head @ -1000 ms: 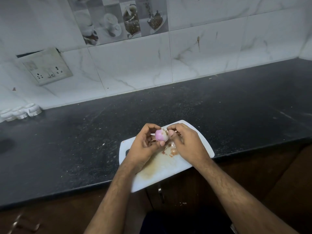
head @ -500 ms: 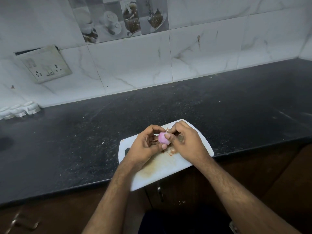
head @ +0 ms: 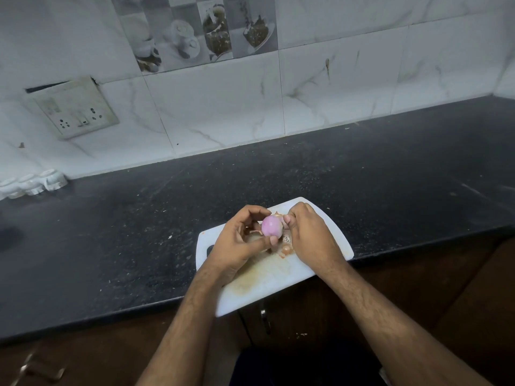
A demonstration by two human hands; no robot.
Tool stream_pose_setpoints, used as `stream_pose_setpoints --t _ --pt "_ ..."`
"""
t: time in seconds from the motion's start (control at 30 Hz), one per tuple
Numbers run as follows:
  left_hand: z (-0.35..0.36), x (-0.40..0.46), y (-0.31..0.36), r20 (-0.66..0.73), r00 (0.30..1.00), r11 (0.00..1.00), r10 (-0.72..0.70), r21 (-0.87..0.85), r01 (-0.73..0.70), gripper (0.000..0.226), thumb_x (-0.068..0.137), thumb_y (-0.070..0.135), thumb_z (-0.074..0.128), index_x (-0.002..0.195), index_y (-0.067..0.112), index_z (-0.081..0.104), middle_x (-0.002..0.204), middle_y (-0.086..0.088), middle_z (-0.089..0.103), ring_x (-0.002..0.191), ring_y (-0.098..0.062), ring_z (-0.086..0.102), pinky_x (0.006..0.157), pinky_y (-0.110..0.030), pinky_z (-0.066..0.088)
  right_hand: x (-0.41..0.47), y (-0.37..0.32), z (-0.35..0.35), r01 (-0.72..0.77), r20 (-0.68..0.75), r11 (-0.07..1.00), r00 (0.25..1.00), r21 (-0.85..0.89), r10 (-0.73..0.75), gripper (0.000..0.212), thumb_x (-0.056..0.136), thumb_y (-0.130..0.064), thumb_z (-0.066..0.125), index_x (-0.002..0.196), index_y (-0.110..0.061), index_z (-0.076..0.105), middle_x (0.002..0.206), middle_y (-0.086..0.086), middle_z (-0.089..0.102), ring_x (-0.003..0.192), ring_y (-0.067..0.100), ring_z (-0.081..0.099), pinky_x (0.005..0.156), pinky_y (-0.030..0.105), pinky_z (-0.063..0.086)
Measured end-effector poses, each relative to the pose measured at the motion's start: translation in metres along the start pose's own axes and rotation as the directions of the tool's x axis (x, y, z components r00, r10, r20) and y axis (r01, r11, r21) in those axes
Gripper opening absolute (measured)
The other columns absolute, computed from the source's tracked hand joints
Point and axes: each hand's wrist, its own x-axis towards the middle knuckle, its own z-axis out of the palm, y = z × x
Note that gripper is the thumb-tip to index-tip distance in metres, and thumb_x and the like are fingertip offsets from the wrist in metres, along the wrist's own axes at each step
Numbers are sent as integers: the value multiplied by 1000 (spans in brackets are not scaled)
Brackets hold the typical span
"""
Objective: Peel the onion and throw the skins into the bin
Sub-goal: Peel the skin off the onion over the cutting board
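Onion (head: 271,225), pink and mostly bare, sits in the air just above the far part of a white board (head: 278,282), between both hands. Left hand (head: 239,243) grips it, fingers (head: 257,211) curled over the far side and thumb pressing from the near side. Right hand (head: 309,235) pinches a strip of skin at the onion's right side with curled fingers. Skins (head: 286,248) lie on the board under the hands. The board overhangs the near edge of the dark table (head: 111,232). A socket (head: 76,110) is on the tiled wall, far left.
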Motion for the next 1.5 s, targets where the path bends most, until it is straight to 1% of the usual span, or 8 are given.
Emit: stream_pose_setpoints --t 0.2,0.37,0.57,0.7,0.83,1.07,1.3,1.5 --pt "1 -1 -1 -62 998 1000 -20 -1 20 50 72 1 89 113 13 63 115 -1 66 94 -23 70 81 -39 59 -1 -1 0 29 -16 993 1000 118 -27 31 100 -4 48 113 -24 67 107 -11 65 93 5 63 81 23 54" --pt "1 -1 2 -50 999 999 -9 35 11 45 76 -4 89 113 17 74 113 -3 73 103 -20 67 81 -36 60 -6 -4 -7 56 -47 962 998 266 -45 19 104 -33 54 111 -23 69 94 -12 73 83 -1 67 66 13 52" --pt "1 -1 2 -74 997 1000 -20 -10 19 59 74 -6 88 125 16 67 118 -11 71 98 -15 69 77 -27 60 -8 -6 -9 40 -9 943 999 330 -39 17 100 -38 62 101 -24 72 79 -12 73 70 6 72 60 34 63" --pt "1 -1 3 -114 992 996 -61 -75 53 65 72 5 91 128 8 58 111 -5 74 97 -15 72 83 -24 59 -6 -5 -11 10 25 967 1000 253 -16 21 101 -40 59 93 -28 74 74 -15 72 68 1 68 64 23 56" --pt "2 0 6 -116 991 992 -73 -115 60 57 77 14 88 126 7 60 113 -3 73 97 -17 76 80 -26 61 -5 -5 -9 23 48 971 998 238 -36 22 102 -39 57 97 -28 76 81 -14 74 73 4 70 72 35 60" --pt "4 -1 5 -58 998 998 -35 -61 31 38 92 24 75 128 14 71 125 -15 73 114 -24 71 94 -30 58 -9 -7 -10 171 -70 947 985 271 -157 31 100 -40 62 129 -29 59 108 -16 63 90 2 64 72 22 57" --pt "3 0 4 -40 997 998 -65 -30 64 41 100 32 63 138 15 66 131 -11 73 124 -25 68 100 -31 55 -10 -9 -9 68 -5 916 997 395 -72 6 97 -16 69 98 -13 73 98 -6 74 70 1 68 55 19 57" --pt "3 -1 2 -18 995 995 -97 0 97 41 101 38 60 136 18 65 129 -7 73 122 -26 69 107 -38 54 -6 -6 -5 115 51 978 991 173 -126 13 103 -32 56 101 -22 63 100 -15 67 89 1 63 78 24 53"
